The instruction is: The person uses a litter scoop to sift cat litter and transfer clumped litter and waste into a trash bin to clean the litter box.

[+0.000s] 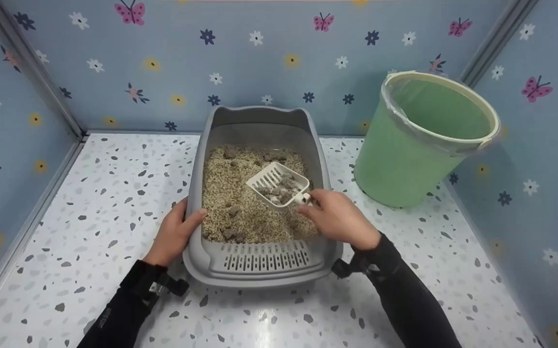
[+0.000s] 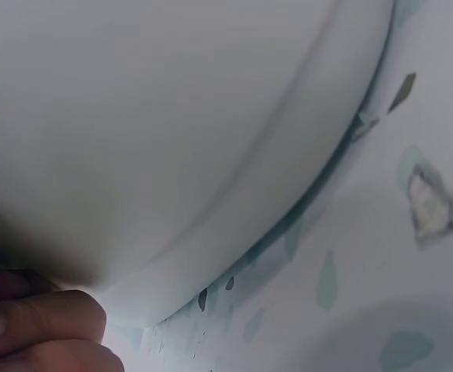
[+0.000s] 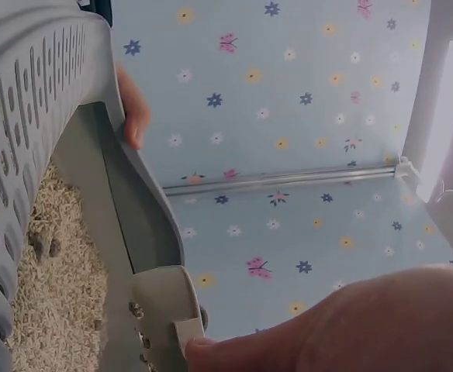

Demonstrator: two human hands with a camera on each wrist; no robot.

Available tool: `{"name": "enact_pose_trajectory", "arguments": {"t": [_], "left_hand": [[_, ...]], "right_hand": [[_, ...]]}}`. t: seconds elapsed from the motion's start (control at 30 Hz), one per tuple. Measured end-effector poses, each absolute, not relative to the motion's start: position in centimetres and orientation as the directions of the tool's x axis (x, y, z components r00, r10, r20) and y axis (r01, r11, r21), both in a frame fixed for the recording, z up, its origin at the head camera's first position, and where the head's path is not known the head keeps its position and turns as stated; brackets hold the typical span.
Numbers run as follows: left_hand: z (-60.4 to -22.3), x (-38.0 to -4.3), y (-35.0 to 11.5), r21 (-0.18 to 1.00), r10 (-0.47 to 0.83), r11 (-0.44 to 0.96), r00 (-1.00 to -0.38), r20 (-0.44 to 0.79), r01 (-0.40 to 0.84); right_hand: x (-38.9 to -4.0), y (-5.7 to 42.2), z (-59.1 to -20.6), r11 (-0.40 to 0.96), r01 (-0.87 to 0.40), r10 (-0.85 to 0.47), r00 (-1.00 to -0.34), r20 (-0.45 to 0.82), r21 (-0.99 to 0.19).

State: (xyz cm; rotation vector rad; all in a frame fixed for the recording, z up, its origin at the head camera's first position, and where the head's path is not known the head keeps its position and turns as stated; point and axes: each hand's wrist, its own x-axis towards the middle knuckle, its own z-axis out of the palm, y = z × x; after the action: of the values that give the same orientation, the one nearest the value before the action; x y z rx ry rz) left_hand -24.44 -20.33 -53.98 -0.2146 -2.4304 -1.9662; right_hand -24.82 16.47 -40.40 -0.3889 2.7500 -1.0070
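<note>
My right hand [image 1: 339,217] grips the short handle of a cream slotted litter scoop [image 1: 270,180], held over the right half of a grey litter box [image 1: 259,276]. Greyish clumps [image 1: 281,192] lie in the scoop. Beige pellet litter [image 1: 250,208] covers the box floor, with darker clumps at its far end and a few near the front left. On the left side, my left hand [image 1: 172,234] holds the box wall, thumb over the rim and fingers outside. In the left wrist view, curled fingers [image 2: 48,329] show beside the box's outer wall.
A green bin [image 1: 404,164] with a clear plastic liner stands behind and to the right of the box. Flower-patterned panels [image 1: 250,63] enclose the back and both sides. The box rests on a white speckled floor [image 1: 124,193]. Its front has a slotted ledge [image 1: 266,249].
</note>
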Motion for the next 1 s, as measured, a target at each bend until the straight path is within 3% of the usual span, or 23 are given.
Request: {"name": "enact_pose_trajectory", "arguments": {"t": [0.17, 0.37, 1.0], "left_hand": [[-54.0, -24.6, -20.5, 0.972, 0.091, 0.201, -0.991, 0.102, 0.119], [-54.0, -24.5, -20.4, 0.979, 0.104, 0.175, -0.991, 0.085, 0.102], [-54.0, -24.5, -20.2, 0.98, 0.126, 0.165, -0.988, 0.087, 0.107]], "right_hand": [[-26.2, 15.4, -40.2, 0.716, -0.155, -0.269, -0.961, -0.065, -0.681], [-25.2, 16.7, -40.6, 0.723, -0.124, -0.271, -0.956, -0.113, -0.68], [-25.7, 17.3, -40.0, 0.72, -0.192, -0.294, -0.955, -0.042, -0.667]]}}
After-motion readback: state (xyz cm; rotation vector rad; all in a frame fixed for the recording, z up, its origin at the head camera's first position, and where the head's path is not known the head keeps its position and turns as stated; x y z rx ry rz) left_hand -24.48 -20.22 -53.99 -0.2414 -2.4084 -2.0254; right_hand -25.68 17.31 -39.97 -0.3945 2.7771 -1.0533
